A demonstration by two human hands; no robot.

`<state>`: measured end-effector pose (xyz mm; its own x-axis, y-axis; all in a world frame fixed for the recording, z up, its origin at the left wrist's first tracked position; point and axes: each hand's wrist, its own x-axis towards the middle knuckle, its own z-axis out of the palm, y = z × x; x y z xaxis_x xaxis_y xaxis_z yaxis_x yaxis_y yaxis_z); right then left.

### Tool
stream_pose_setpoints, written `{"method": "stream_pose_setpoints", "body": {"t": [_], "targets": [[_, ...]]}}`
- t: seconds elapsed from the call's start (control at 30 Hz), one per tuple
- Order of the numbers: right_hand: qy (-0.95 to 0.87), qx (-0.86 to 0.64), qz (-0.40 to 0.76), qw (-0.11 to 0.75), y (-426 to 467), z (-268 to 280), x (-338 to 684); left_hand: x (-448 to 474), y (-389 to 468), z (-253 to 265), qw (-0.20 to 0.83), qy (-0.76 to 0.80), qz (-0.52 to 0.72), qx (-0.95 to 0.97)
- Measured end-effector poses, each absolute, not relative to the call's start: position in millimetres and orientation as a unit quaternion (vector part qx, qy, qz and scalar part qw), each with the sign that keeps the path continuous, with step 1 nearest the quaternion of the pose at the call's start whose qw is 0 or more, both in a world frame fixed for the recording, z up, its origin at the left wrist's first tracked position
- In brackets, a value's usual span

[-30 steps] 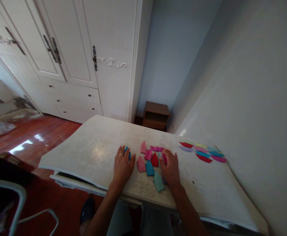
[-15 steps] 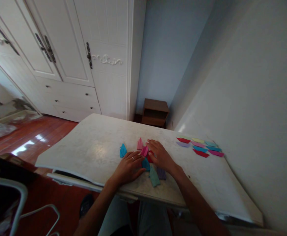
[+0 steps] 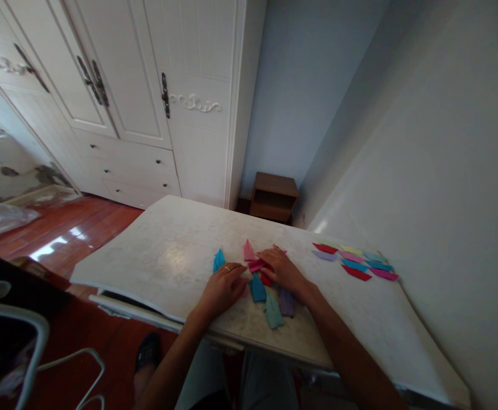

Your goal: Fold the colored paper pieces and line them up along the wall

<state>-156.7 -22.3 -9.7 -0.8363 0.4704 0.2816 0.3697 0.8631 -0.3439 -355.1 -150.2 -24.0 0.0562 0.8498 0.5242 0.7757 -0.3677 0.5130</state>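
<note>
Left hand [image 3: 225, 286] half-curled, right hand [image 3: 282, 270] spread low, both fingertips near the magenta fold [image 3: 255, 265] between them; grip cannot be told. Best handled lightly by the edges, creases uncrushed. Fold small, partly covered; blue fold [image 3: 258, 289] at its six o'clock, green fold [image 3: 273, 311] at five, colored strips [image 3: 354, 265] at the right hand's three o'clock on the bench [image 3: 146, 247].

White wardrobe [image 3: 200, 145] beyond left hand [image 3: 222, 289].
Brown nightstand [image 3: 276, 183] beyond right hand [image 3: 285, 270]; white tubular frame [image 3: 42, 336] left of both.
</note>
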Motion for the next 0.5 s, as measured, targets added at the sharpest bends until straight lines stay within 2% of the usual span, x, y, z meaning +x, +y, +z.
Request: {"method": "stream_pose_setpoints", "body": {"t": [0.17, 0.5], "targets": [[-0.929, -0.224, 0.213, 0.203, -20, -3, -151, -362, -152, -23, 0.098, 0.579, 0.465, 0.663], [-0.864, -0.228, 0.32, 0.316, -30, 10, -157, -360, -155, -18, 0.1, 0.589, 0.539, 0.594]]}}
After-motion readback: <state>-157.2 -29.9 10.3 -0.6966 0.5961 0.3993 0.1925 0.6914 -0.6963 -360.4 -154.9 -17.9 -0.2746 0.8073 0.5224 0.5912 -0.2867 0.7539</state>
